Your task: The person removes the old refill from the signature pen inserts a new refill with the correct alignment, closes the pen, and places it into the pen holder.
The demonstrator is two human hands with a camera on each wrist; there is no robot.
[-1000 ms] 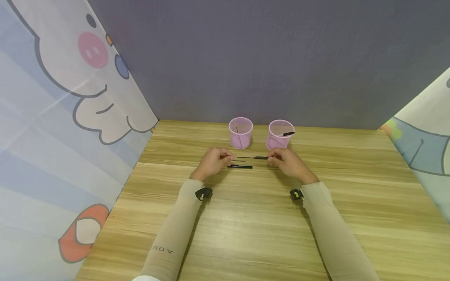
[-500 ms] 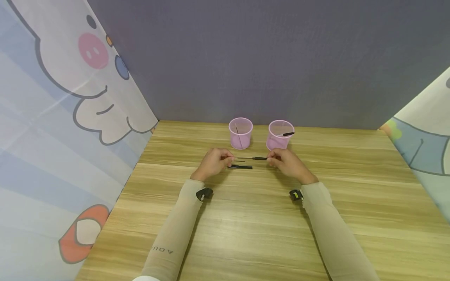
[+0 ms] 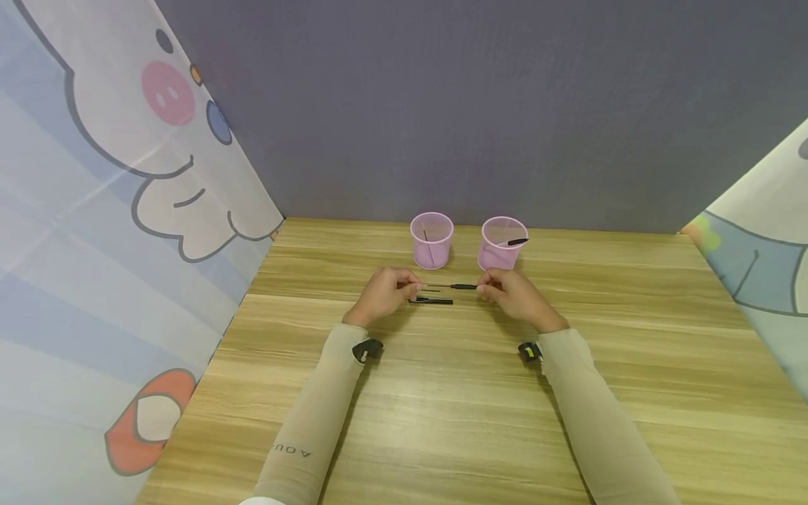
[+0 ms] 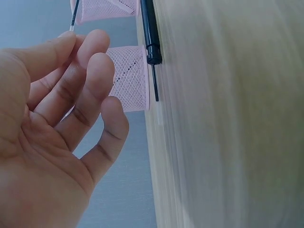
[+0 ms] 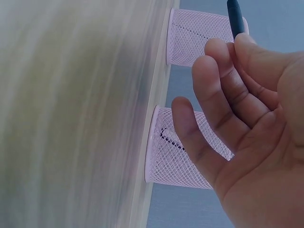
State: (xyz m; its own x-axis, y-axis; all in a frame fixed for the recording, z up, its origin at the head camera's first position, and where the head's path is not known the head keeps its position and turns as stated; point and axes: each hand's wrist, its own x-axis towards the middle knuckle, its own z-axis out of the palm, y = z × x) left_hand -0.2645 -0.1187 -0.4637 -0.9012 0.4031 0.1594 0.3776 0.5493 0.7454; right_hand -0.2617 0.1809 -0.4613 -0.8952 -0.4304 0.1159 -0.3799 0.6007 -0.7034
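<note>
My left hand (image 3: 383,294) pinches the end of a thin pen refill (image 3: 438,285) between thumb and fingertips. The refill runs across to a short black pen grip section (image 3: 463,286), which my right hand (image 3: 514,294) pinches at its right end. In the left wrist view the refill (image 4: 74,18) rises dark from a pale end at the fingertips. The black grip section (image 5: 234,16) stands out above the thumb in the right wrist view. On the table below lie a black pen barrel with a clip (image 3: 435,301) and another thin refill (image 3: 433,290).
Two pink mesh pen cups stand behind the hands. The left cup (image 3: 432,259) has a thin dark stick leaning inside; a pen with a black end (image 3: 517,242) leans over the rim of the right cup (image 3: 495,258). A grey wall rises behind the wooden table (image 3: 442,421).
My right hand has shifted slightly left with the black grip section, so less of the refill shows between the hands. My left hand has barely moved.
</note>
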